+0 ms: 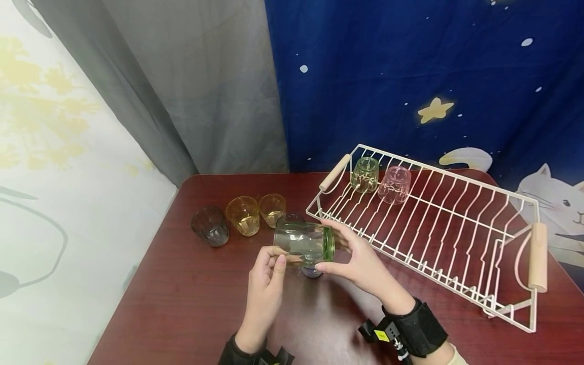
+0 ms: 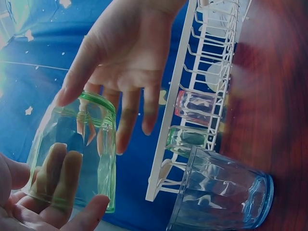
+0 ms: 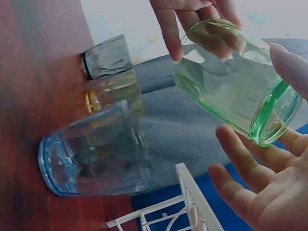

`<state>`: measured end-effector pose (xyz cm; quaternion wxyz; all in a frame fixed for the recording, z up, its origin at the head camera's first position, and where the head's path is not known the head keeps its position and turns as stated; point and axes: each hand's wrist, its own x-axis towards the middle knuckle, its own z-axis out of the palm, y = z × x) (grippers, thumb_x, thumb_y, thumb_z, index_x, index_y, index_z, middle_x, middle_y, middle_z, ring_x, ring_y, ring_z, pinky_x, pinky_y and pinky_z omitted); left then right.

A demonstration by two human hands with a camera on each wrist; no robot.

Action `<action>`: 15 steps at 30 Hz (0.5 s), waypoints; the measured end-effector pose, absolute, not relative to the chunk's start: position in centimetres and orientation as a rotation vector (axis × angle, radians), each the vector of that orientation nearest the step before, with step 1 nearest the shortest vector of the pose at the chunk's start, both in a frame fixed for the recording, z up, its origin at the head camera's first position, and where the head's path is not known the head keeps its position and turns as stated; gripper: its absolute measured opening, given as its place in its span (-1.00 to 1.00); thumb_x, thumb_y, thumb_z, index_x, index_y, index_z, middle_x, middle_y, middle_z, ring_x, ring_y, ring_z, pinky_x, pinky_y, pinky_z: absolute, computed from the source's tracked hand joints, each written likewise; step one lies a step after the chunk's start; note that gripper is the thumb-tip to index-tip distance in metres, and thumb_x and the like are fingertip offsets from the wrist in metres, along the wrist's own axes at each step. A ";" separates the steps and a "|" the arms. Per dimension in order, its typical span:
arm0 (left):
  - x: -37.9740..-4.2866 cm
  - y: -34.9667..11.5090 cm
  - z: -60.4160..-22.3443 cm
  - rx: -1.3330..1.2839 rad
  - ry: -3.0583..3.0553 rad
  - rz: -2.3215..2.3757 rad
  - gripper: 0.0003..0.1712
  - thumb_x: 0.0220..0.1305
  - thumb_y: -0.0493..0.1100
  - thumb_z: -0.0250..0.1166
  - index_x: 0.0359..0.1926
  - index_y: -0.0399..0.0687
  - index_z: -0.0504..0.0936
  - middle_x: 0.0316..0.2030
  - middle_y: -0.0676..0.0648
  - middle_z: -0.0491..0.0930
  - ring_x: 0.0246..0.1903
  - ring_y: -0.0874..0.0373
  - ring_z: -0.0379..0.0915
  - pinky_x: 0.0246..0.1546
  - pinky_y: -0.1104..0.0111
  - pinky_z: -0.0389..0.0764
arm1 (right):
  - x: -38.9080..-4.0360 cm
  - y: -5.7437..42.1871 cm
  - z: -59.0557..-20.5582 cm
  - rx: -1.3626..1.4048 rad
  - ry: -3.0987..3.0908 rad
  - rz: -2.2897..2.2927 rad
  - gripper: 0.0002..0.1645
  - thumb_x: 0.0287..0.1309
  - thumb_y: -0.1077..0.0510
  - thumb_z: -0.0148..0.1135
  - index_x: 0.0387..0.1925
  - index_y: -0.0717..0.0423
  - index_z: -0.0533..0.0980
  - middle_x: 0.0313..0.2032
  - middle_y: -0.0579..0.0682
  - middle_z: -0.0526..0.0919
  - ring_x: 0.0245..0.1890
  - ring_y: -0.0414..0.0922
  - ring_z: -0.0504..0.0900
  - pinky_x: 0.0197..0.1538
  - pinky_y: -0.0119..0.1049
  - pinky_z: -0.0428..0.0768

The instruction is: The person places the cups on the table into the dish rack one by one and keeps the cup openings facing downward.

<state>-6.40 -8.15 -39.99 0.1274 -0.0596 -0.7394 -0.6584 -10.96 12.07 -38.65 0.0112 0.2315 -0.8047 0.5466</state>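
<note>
A clear green glass (image 1: 298, 241) lies sideways in the air between both hands, its thick base to the right and its mouth to the left. My left hand (image 1: 268, 286) grips it at the mouth end; through the wall several fingertips (image 2: 65, 166) show, inside or behind I cannot tell. My right hand (image 1: 360, 258) holds the base end between thumb and fingers. Below and behind it a bluish glass (image 3: 91, 156) stands upright on the table, mostly hidden in the head view.
Left of the hands stand a dark grey glass (image 1: 211, 226) and two amber glasses, a larger one (image 1: 243, 215) and a smaller one (image 1: 272, 209). A white wire rack (image 1: 449, 238) with wooden handles holds an upturned green glass (image 1: 365, 175) and pink glass (image 1: 395, 185).
</note>
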 end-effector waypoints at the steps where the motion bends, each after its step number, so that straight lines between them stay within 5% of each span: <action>1: -6.4 -8.2 -40.0 -0.175 -2.157 -1.901 -0.85 0.45 -0.23 0.04 -0.16 -0.27 0.44 -0.23 -0.22 0.74 -0.17 0.34 0.65 -0.11 0.46 0.61 | -11.0 12.1 -38.5 0.723 -2.516 1.689 -0.02 -0.06 0.09 0.52 0.39 -0.04 0.25 0.26 0.04 0.51 0.20 -0.04 0.56 0.24 -0.20 0.55; 11: -6.8 -8.7 -39.9 -0.175 -2.247 -1.810 -0.87 0.41 -0.21 0.13 -0.12 -0.19 0.48 -0.19 -0.18 0.75 -0.27 0.39 0.59 -0.31 0.55 0.52 | -11.8 12.3 -36.1 0.749 -2.573 1.489 -0.05 -0.07 0.04 0.52 0.37 -0.11 0.29 0.20 -0.03 0.58 0.08 -0.09 0.66 0.14 -0.11 0.60; 15: -6.9 -8.8 -40.0 -0.174 -2.267 -1.801 -0.85 0.38 -0.21 0.17 -0.11 -0.20 0.47 -0.14 -0.21 0.73 -0.04 0.23 0.65 -0.02 0.45 0.63 | -12.1 12.2 -35.1 0.764 -2.600 1.341 -0.05 -0.09 -0.02 0.53 0.37 -0.12 0.31 0.19 -0.08 0.59 0.09 -0.10 0.65 0.13 -0.08 0.60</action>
